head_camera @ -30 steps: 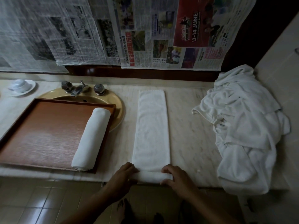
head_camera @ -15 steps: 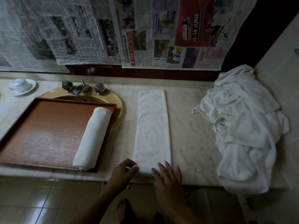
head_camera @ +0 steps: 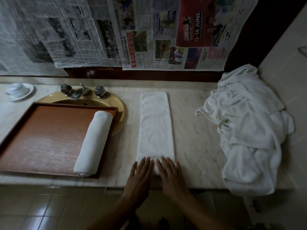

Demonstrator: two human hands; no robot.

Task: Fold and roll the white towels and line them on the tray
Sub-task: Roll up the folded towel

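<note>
hands flat, fingers straight: left hand [head_camera: 140, 175] and right hand [head_camera: 171, 175] side by side, pressing the near end of the folded towel [head_camera: 156, 125], gripping nothing. towel lies as a long strip on the counter [head_camera: 196, 140]. rolled towel [head_camera: 93, 143] sits at right edge of the tray [head_camera: 46, 140]. towel pile [head_camera: 249, 127] far right.

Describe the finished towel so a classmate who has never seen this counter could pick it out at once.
On the marble counter, a brown tray lies over the yellow sink. The rolled towel lies along the tray's right side. It alone is a tight cylinder; the others are a flat strip and a crumpled heap.
</note>
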